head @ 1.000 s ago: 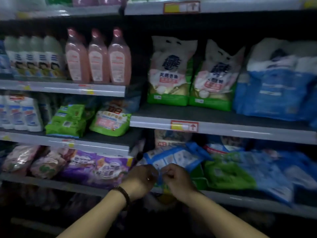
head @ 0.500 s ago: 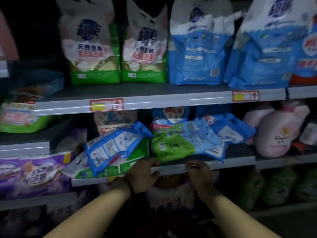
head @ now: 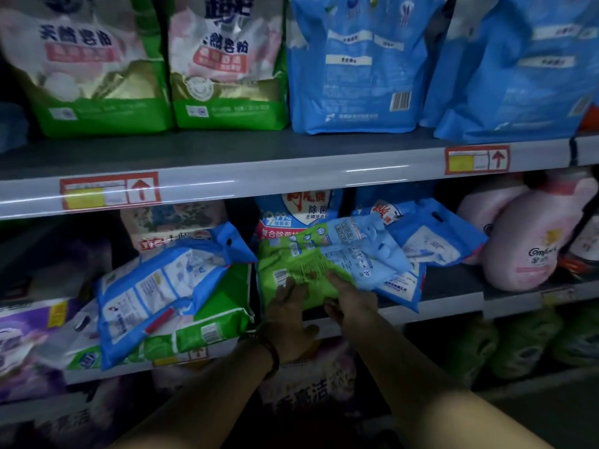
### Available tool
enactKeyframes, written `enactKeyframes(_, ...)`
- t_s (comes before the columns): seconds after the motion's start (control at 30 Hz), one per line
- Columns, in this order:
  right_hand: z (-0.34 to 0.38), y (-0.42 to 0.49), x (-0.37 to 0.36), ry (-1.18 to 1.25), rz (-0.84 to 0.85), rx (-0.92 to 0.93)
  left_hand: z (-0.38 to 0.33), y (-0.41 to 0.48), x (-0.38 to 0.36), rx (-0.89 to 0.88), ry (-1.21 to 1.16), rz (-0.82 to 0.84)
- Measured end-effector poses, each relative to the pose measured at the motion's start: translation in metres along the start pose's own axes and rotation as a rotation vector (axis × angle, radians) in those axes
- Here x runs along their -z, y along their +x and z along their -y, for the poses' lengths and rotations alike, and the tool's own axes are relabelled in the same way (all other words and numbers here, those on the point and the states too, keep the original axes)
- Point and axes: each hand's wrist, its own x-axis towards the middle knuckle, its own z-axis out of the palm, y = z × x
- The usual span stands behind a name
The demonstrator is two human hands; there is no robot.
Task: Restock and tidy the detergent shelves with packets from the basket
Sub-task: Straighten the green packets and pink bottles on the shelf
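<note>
Fingers [head: 284, 287] of left hand [head: 288, 319] laid straight, uncurled, on green packet [head: 291, 264]. Packet front edge pinched by right hand [head: 351, 298], thumb beneath. Packet located at middle shelf [head: 450, 288] front edge, partly overlapped by blue packets [head: 372, 254].

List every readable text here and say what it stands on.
"Comfort": pink pack, lower shelf.
"除菌": blue-and-white bag behind the green packet.
"天然皂粉": green bag, upper shelf.
Red up-arrow: price tags; their print is too blurred.
Small print on packets: unreadable.
</note>
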Motion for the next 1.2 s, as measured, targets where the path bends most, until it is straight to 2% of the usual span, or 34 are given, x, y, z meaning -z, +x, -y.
enactKeyframes(0.07, 0.005, 0.009, -0.010, 0.017, -0.057, 0.007, 0.000, 0.002, -0.009, 0.006, -0.029, -0.043)
enactKeyframes(0.17, 0.008, 0.013, -0.021, -0.103, -0.112, 0.069, 0.003, -0.005, -0.019, -0.026, 0.034, -0.075)
enactKeyframes(0.23, 0.008, 0.014, -0.021, -0.036, -0.071, 0.123, 0.006, -0.010, -0.019, -0.043, 0.038, -0.060)
enactKeyframes(0.33, 0.013, 0.006, -0.020, -0.050, -0.084, 0.191, 0.003, -0.014, -0.003, -0.078, -0.121, -0.101)
enactKeyframes(0.43, 0.024, -0.018, -0.028, -0.008, -0.213, 0.298, -0.003, -0.025, 0.011, -0.074, -0.234, -0.208)
enactKeyframes(0.5, 0.036, -0.038, -0.028, -0.004, -0.215, 0.369, -0.006, -0.033, 0.017, -0.042, -0.283, -0.268)
enactKeyframes(0.73, 0.076, -0.097, 0.022, -0.078, -0.004, 0.513, -0.025, -0.062, 0.048, 0.105, -0.444, -0.330)
enactKeyframes(0.87, 0.082, -0.140, 0.059, -0.168, 0.053, 0.570, -0.030, -0.084, 0.062, 0.182, -0.481, -0.277)
enactKeyframes(1.03, 0.068, -0.203, 0.077, -0.227, 0.173, 0.501, -0.034, -0.128, 0.066, 0.196, -0.633, -0.192)
enactKeyframes(1.2, 0.061, -0.266, 0.078, -0.323, 0.422, 0.420, -0.012, -0.169, 0.077, 0.190, -0.894, -0.119)
